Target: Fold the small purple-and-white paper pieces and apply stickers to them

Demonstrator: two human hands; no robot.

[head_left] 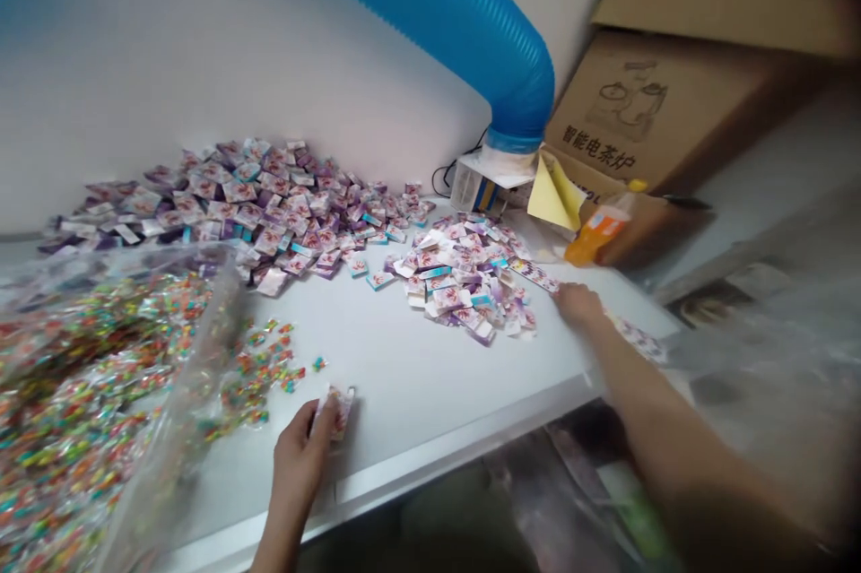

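Observation:
My left hand (304,446) is closed around a small printed carton (343,412), white with pink and purple artwork, just above the table near its front edge. To the right, my right hand (579,304) reaches across the table with fingers curled together at the end of a patterned printed strip (536,275). A second length of similar strip (636,337) shows beyond the wrist; whether the two are one piece is hidden. Beside the right hand lies a pile of small flat cartons (464,277). Loose wrapped candies (269,367) are scattered left of my left hand.
A large clear bag of colourful wrapped candies (87,394) covers the left. Many cartons (269,196) are heaped along the wall. A blue duct (471,26) drops to a small device (477,183). An orange drink bottle (598,228) stands by cardboard boxes (646,116).

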